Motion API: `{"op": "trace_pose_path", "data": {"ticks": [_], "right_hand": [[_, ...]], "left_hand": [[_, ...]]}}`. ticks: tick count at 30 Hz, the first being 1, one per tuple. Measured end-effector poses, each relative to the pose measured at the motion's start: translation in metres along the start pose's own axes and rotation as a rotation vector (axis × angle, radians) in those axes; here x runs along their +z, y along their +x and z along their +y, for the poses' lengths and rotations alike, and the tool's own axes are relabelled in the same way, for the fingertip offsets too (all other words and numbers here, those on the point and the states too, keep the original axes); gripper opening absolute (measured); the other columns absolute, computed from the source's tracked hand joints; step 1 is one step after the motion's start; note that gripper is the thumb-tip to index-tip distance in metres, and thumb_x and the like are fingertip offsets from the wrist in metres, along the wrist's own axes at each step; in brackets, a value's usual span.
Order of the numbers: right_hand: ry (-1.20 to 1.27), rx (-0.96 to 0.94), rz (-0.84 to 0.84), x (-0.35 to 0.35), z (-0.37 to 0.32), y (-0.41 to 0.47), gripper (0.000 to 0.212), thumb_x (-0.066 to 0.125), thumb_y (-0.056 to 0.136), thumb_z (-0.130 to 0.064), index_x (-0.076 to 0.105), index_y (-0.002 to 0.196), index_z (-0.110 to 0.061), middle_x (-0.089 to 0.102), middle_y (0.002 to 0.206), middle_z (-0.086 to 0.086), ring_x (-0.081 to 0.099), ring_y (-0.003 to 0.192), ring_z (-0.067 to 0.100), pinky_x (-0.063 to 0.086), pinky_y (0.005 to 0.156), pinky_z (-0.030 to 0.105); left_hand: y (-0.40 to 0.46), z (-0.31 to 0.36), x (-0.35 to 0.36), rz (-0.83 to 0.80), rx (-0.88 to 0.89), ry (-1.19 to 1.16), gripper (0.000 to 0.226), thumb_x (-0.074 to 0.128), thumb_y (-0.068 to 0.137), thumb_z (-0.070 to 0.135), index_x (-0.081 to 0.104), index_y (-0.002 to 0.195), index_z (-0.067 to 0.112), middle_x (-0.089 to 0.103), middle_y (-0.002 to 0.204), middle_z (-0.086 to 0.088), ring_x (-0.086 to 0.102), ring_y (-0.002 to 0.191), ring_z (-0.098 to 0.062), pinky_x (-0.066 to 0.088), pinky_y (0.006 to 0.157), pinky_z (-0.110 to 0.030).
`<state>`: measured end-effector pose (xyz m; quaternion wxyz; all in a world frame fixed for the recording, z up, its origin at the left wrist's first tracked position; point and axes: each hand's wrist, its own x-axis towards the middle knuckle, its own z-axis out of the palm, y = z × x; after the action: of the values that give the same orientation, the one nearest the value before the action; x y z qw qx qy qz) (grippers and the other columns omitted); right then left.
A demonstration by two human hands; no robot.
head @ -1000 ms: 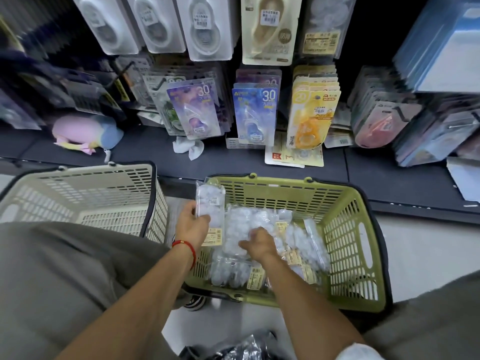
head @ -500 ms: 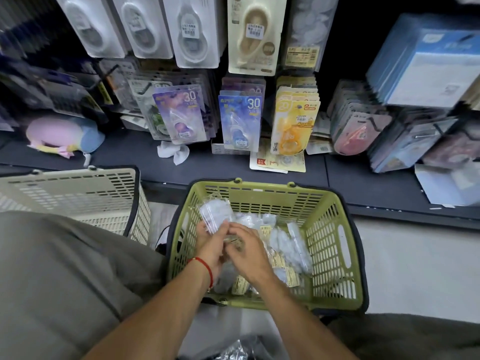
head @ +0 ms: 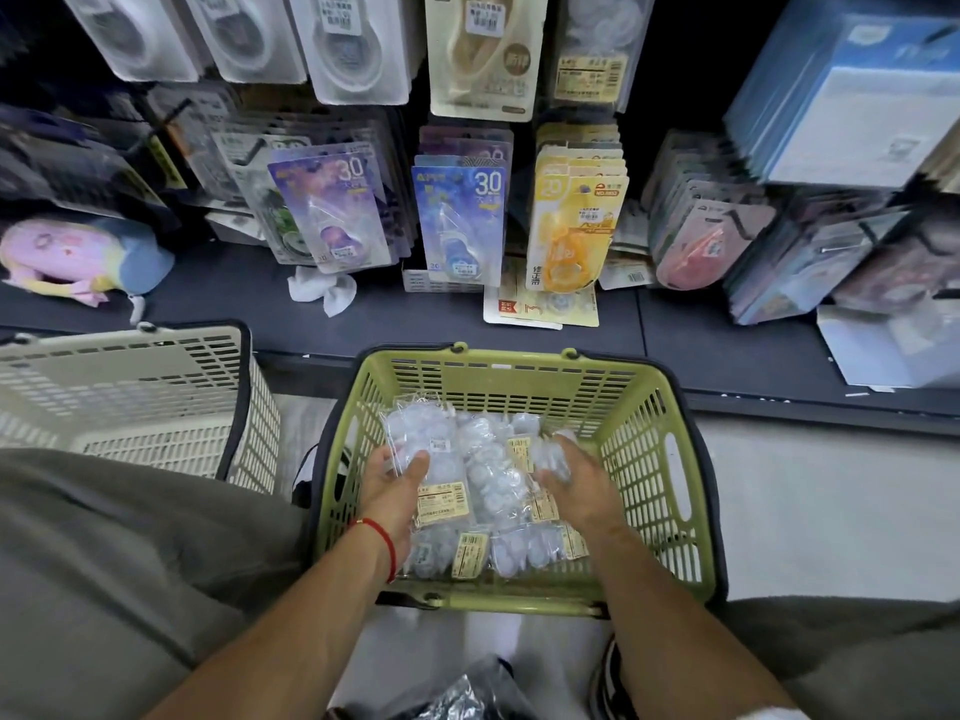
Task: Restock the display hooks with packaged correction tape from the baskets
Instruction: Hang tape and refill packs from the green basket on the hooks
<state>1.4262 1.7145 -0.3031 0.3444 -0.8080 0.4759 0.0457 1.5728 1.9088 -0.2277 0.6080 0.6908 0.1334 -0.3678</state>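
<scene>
Two hands were down in the green basket point(head: 654, 459) at your knees. Half a second before, they met over one clear packet; by this moment they had parted. Your left hand point(head: 392, 483) gripped a stack of clear correction tape packets point(head: 434, 459), thumb across the top one. Your right hand point(head: 576, 485) curled around another packet point(head: 550, 457) from the loose pile. That suggested you were gathering a bunch to hang. Display hooks with carded tape point(head: 460, 220) stood above the shelf point(head: 234, 293); a beige basket point(head: 156, 397) sat left.
</scene>
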Motion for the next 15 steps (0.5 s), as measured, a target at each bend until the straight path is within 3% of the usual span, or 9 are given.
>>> {"op": "trace_pose_path", "data": {"ticks": [3,5,7,11,12,15], "right_hand": [[0.122,0.010,0.099,-0.021,0.007,0.001,0.048,0.048,0.110,-0.035,0.039,0.157,-0.037,0.071,0.106,0.009,0.070,0.086,0.024,0.063,0.084,0.044],[0.176,-0.012,0.144,-0.042,0.014,-0.002,0.043,0.046,0.111,-0.033,0.044,0.155,-0.032,0.069,0.086,0.005,0.061,0.066,0.017,0.056,0.064,0.031],[0.276,-0.032,0.223,-0.058,0.013,-0.005,0.039,0.044,0.112,-0.034,0.047,0.151,-0.028,0.070,0.088,0.006,0.060,0.067,0.016,0.051,0.061,0.031],[0.563,-0.023,0.339,-0.081,0.002,-0.012,0.042,0.048,0.111,-0.036,0.049,0.150,-0.023,0.066,0.124,-0.001,0.064,0.102,0.015,0.055,0.089,0.038],[0.640,0.007,0.328,-0.086,-0.001,-0.014,0.042,0.049,0.111,-0.037,0.049,0.150,-0.023,0.067,0.122,-0.002,0.064,0.102,0.017,0.055,0.089,0.039],[0.878,0.065,0.272,-0.095,-0.015,-0.019,0.034,0.048,0.111,-0.035,0.058,0.139,-0.019,0.069,0.095,0.001,0.061,0.080,0.019,0.051,0.068,0.035]], "left_hand": [[0.002,0.000,0.005,0.006,0.000,0.010,0.034,0.070,0.101,0.020,0.055,0.130,0.030,0.067,0.130,-0.013,0.069,0.112,-0.037,0.056,0.100,-0.061],[0.001,0.001,0.011,-0.004,-0.002,0.010,0.032,0.070,0.101,0.020,0.055,0.126,0.031,0.066,0.131,-0.015,0.068,0.114,-0.039,0.055,0.101,-0.062],[-0.001,0.001,0.017,-0.013,-0.003,0.019,0.033,0.071,0.100,0.021,0.052,0.124,0.034,0.061,0.137,-0.014,0.064,0.120,-0.041,0.052,0.104,-0.063],[-0.007,0.004,0.029,-0.062,-0.018,0.044,0.038,0.071,0.100,0.026,0.048,0.128,0.038,0.061,0.138,-0.013,0.065,0.119,-0.040,0.051,0.106,-0.061],[-0.008,0.004,0.032,-0.079,-0.011,0.042,0.042,0.070,0.100,0.026,0.048,0.134,0.036,0.060,0.139,-0.013,0.064,0.120,-0.039,0.050,0.107,-0.060],[-0.011,0.005,0.038,-0.102,0.000,0.069,0.056,0.068,0.101,0.028,0.042,0.151,0.031,0.054,0.148,-0.011,0.062,0.124,-0.036,0.050,0.109,-0.056]]}}
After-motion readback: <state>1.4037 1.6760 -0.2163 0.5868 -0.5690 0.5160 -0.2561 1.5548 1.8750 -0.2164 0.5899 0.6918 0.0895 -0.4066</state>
